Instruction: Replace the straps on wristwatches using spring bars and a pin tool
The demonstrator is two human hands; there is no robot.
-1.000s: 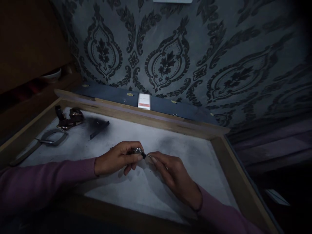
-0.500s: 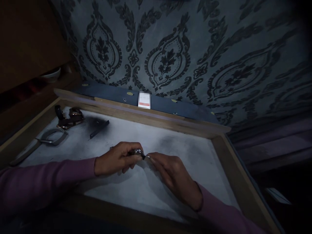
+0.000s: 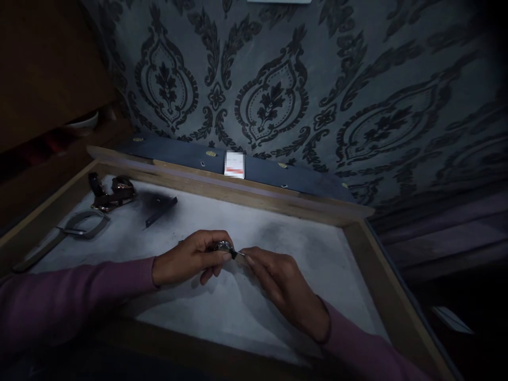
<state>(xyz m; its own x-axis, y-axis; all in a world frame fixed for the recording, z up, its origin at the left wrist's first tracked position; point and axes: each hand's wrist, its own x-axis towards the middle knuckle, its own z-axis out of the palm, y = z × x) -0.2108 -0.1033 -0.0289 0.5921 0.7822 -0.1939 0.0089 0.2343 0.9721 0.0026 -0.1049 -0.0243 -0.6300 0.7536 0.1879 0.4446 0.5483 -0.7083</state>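
Observation:
My left hand (image 3: 192,257) is closed around a wristwatch (image 3: 224,246), its shiny round case showing between thumb and forefinger. Close by on the right, my right hand (image 3: 283,283) pinches a thin metal tool (image 3: 240,254). The tool's tip meets the dark end of the watch beside the left thumb; whether it sits in the strap joint I cannot tell. Most of the tool is hidden by the fingers. Both hands are above the white bottom of a shallow wooden tray (image 3: 254,203).
Several dark straps or watches (image 3: 113,194) lie in the tray's far left corner, with a grey strap (image 3: 85,225) nearer. A dark flat piece (image 3: 161,211) lies right of them. A small white-and-red packet (image 3: 234,164) rests on the blue ledge (image 3: 178,153) by the patterned wall.
Both hands keep their hold and have barely moved. The view has shifted slightly, and a white edge now shows at the top.

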